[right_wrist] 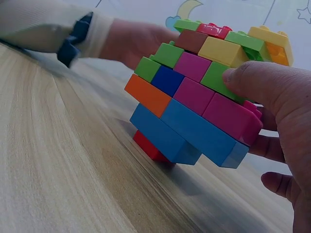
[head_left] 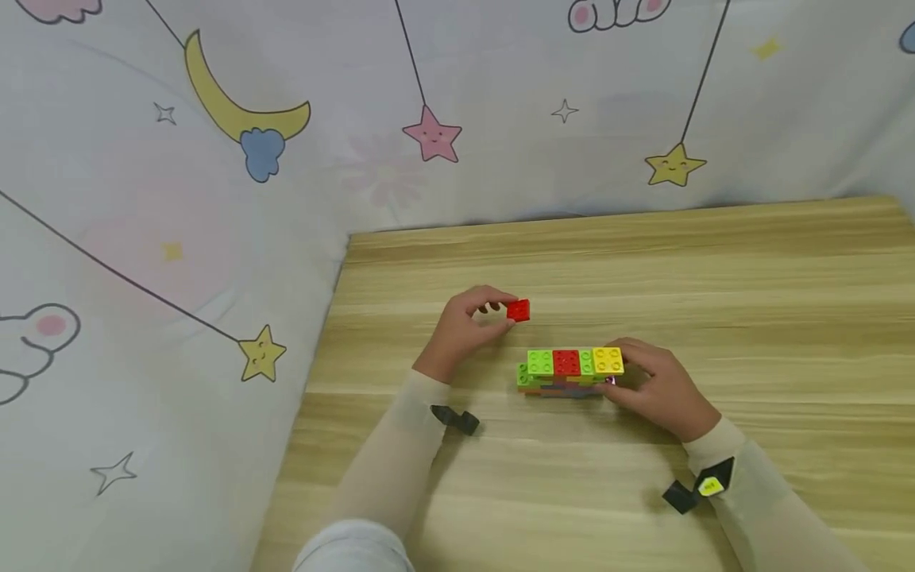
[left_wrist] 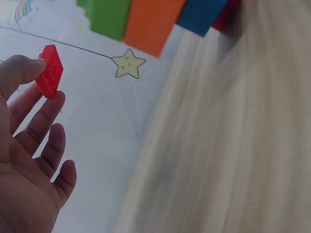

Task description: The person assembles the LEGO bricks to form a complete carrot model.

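Observation:
My left hand (head_left: pixel 461 330) pinches a small red building brick (head_left: pixel 518 311) between thumb and fingers, in the air to the left of and behind a built block wall (head_left: pixel 565 381). In the left wrist view that red brick (left_wrist: pixel 50 72) shows its flat side, with the other fingers loosely bent below. My right hand (head_left: pixel 661 389) grips the right end of the wall, thumb on the near face. The right wrist view shows the wall (right_wrist: pixel 194 97) in stacked layers of blue, orange, magenta, green and yellow bricks, narrowing to a red brick (right_wrist: pixel 150 146) at the bottom. Green, red and yellow bricks form its top row.
The wooden table (head_left: pixel 429 262) stretches around the wall on every side. Behind it and to the left hangs a white cloth (head_left: pixel 500 183) printed with stars and a moon. A dark wrist device (head_left: pixel 455 419) sits on the left sleeve, another (head_left: pixel 696 486) on the right.

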### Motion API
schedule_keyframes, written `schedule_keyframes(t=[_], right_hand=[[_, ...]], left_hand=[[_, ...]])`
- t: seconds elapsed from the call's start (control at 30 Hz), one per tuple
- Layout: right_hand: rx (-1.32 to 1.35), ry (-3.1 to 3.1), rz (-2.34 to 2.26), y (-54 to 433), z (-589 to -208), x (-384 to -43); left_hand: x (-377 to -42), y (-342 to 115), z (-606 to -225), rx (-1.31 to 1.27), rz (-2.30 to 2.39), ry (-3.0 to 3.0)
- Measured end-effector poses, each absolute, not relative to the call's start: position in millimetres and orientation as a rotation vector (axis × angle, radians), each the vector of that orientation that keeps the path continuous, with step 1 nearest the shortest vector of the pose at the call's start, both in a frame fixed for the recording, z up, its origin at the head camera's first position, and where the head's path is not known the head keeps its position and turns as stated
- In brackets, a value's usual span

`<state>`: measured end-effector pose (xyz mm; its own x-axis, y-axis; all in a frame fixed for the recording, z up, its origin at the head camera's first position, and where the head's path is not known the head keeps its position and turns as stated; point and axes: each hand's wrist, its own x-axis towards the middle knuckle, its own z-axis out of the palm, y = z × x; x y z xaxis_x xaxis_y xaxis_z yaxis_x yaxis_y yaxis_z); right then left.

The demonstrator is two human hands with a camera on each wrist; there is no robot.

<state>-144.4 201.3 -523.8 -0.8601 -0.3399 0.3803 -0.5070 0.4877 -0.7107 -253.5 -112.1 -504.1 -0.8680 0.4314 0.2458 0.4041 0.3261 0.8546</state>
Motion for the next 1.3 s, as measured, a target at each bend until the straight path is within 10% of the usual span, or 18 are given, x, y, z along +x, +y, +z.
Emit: schedule_keyframes(t=[1.3], right_hand=[[0.714,-2.569,1.264,201.2,-525.9,-143.0]], left_hand=[[-189.3,-120.3,-468.3,1.483,1.324,2.618]])
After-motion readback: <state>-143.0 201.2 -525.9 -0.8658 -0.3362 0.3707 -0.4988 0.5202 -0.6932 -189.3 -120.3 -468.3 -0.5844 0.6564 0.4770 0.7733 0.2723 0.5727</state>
